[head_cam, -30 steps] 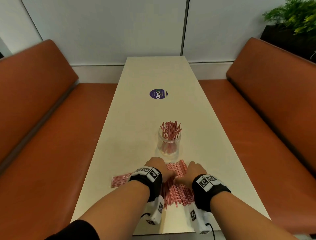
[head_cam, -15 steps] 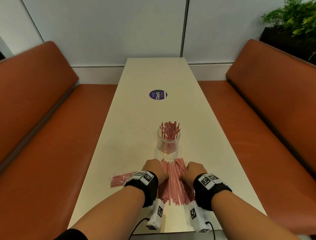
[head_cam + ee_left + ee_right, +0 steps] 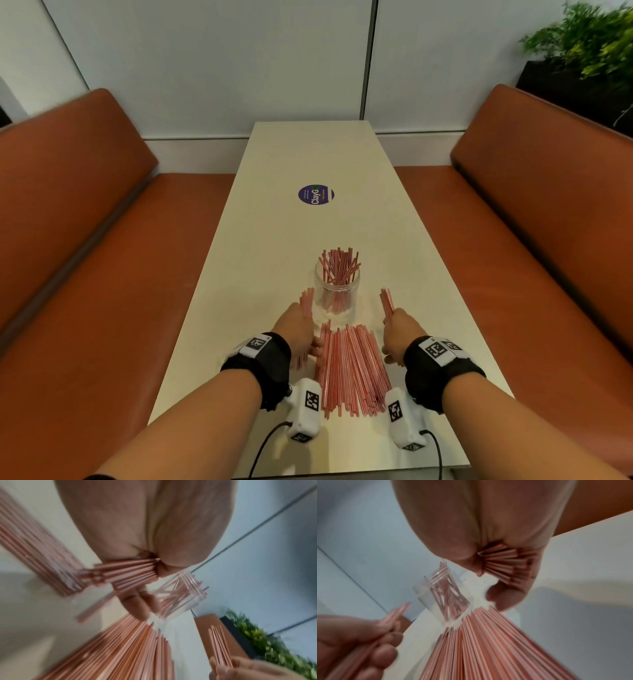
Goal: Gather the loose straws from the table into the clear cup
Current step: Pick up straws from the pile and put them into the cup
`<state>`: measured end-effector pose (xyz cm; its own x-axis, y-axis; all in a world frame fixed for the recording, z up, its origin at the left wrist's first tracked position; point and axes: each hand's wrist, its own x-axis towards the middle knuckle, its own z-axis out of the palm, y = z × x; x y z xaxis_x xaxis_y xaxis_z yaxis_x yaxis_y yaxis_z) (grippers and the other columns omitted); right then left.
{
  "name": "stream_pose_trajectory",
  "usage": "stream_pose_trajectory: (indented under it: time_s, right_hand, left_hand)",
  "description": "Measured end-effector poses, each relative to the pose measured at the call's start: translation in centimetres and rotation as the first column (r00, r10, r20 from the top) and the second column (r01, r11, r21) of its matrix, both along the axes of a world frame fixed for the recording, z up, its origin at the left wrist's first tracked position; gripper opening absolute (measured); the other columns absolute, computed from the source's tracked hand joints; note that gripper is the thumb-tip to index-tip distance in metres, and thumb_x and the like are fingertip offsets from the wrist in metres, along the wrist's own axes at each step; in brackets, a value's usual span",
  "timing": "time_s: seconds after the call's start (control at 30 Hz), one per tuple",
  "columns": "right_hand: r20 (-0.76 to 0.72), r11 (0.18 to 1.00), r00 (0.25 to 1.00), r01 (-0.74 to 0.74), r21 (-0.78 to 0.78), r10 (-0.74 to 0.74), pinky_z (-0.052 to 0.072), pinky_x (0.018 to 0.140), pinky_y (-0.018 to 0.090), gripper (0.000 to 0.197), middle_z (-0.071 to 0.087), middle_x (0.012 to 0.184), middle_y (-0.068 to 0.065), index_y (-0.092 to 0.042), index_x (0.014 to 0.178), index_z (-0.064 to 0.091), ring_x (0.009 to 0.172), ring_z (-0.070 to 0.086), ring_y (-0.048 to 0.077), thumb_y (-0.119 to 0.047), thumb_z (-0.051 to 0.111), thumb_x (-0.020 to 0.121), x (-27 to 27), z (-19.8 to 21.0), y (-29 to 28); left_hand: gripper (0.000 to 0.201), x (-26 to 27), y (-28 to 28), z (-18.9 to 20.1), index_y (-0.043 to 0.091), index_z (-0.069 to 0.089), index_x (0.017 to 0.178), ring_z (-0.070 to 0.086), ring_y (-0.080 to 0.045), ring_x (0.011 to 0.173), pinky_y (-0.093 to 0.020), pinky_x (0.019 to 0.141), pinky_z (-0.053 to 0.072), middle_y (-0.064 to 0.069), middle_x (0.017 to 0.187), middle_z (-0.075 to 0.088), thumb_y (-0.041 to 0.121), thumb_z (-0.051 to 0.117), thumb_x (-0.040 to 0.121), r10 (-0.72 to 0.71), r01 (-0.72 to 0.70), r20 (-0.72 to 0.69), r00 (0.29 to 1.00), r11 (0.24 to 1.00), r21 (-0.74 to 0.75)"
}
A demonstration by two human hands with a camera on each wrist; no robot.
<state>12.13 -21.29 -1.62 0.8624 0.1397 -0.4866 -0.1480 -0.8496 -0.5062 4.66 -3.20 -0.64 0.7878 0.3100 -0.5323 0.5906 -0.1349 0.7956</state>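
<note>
A clear cup [image 3: 337,291] holding several red-and-white straws stands mid-table; it also shows as the cup [image 3: 178,599] and the cup [image 3: 443,597] in the wrist views. A pile of loose straws [image 3: 349,370] lies just in front of it, between my wrists. My left hand [image 3: 298,329] grips a bundle of straws [image 3: 306,303] left of the cup; these straws [image 3: 126,573] fan out of its fist. My right hand [image 3: 399,330] grips another bundle [image 3: 387,303] right of the cup, seen as the straws [image 3: 501,562] in the right wrist view.
The long cream table [image 3: 274,257] carries a round purple sticker [image 3: 315,194] farther back. Orange bench seats [image 3: 102,274] run along both sides. A potted plant [image 3: 589,44] stands at the back right. More straws [image 3: 34,555] lie at the left in the left wrist view.
Both hands have closed on bundles taken from the pile, lifted them and moved apart, one to each side of the cup. The pile between the wrists now lies uncovered.
</note>
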Motion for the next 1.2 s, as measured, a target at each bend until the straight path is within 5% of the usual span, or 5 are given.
stream_pose_trajectory:
  time_s: [0.13, 0.37, 0.57, 0.87, 1.2]
  right_hand:
    - [0.065, 0.963, 0.992, 0.091, 0.255, -0.111, 0.040, 0.059, 0.031, 0.012, 0.044, 0.073, 0.003, -0.010, 0.098, 0.043, 0.058, 0.042, 0.017, -0.013, 0.032, 0.095, 1.3, 0.3, -0.3]
    - [0.162, 0.851, 0.962, 0.109, 0.513, -0.221, 0.040, 0.049, 0.030, 0.030, 0.052, 0.073, 0.002, -0.017, 0.088, 0.051, 0.056, 0.045, 0.019, -0.041, 0.037, 0.098, 2.7, 3.3, 1.1]
    - [0.119, 0.751, 0.969, 0.087, 0.655, -0.216, 0.031, 0.045, 0.026, 0.025, 0.040, 0.068, 0.001, -0.023, 0.080, 0.043, 0.048, 0.032, 0.015, -0.036, 0.034, 0.100, 3.1, 3.5, 1.8]
    - [0.090, 0.689, 0.987, 0.028, 0.724, -0.134, 0.029, 0.047, 0.026, 0.025, 0.037, 0.065, -0.001, -0.023, 0.083, 0.045, 0.048, 0.029, 0.014, -0.038, 0.034, 0.100, 3.4, 3.7, 3.2]
    - [0.064, 0.549, 0.989, 0.021, 0.836, -0.135, 0.037, 0.049, 0.025, 0.023, 0.045, 0.061, 0.000, -0.017, 0.081, 0.046, 0.050, 0.042, 0.014, -0.017, 0.035, 0.101, 5.4, 5.7, 6.9]
  left_hand:
    - [0.007, 1.2, 1.2, 1.9, 0.009, 0.042, 0.097, 0.039, -0.013, 0.053, -0.029, 0.047, 0.037, -0.007, 0.079, 0.047, 0.010, 0.035, 0.099, 0.282, -0.209, 0.175, 0.943, 0.915, -0.345]
    - [0.028, 8.2, 1.5, 6.5, 0.018, 0.038, 0.077, 0.030, -0.010, 0.048, -0.026, 0.050, 0.032, 0.003, 0.059, 0.033, 0.026, 0.035, 0.103, 0.457, -0.133, 0.403, 0.793, 0.775, -0.618]
    - [0.021, 10.4, -0.4, 5.8, 0.015, 0.054, 0.086, 0.050, -0.013, 0.063, -0.027, 0.067, 0.045, 0.000, 0.068, 0.052, 0.021, 0.042, 0.101, 0.122, -0.041, 0.549, 0.827, 0.987, -0.157]
    - [0.014, 10.8, 0.6, 4.2, 0.018, 0.062, 0.103, 0.069, -0.024, 0.098, -0.041, 0.095, 0.052, -0.007, 0.099, 0.073, 0.014, 0.052, 0.093, -0.097, 0.054, 0.404, 0.909, 0.992, 0.117]
    - [0.108, 6.9, 4.7, 2.9, 0.015, 0.019, 0.151, 0.036, -0.019, 0.140, -0.040, 0.114, 0.032, -0.002, 0.154, 0.034, 0.053, 0.077, 0.069, -0.275, 0.174, 0.270, 0.923, 0.922, 0.345]
